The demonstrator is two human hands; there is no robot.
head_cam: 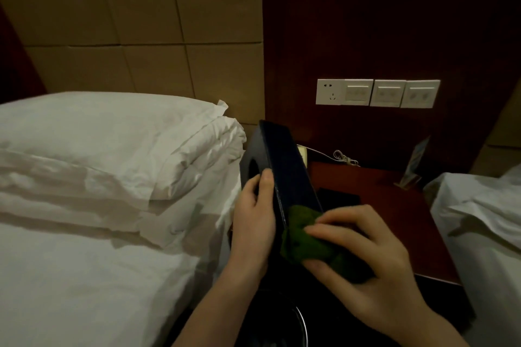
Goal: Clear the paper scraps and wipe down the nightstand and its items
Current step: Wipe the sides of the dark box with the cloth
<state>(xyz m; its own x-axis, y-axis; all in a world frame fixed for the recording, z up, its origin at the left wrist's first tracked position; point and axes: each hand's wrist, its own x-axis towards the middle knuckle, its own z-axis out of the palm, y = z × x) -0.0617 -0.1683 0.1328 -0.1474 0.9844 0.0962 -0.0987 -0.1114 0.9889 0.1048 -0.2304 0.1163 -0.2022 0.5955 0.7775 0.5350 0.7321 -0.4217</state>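
**Two hands on a tilted box**

Both hands work one item, lifted above the reddish-brown wooden nightstand (394,205). Left hand (255,222) grips the dark blue rectangular tissue box (284,166), fingers curled over its edge, holding it tilted. Right hand (363,259) pinches a crumpled green cloth (304,236) against the box's side, fingers bent around the wad. Pressing hard could, I judge, twist the box loose from that one-sided hold and drop it. No paper scraps are visible.

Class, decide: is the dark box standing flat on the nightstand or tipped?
Tipped. The dark box leans on edge, gripped by the left hand, while the right hand presses a green cloth to it.
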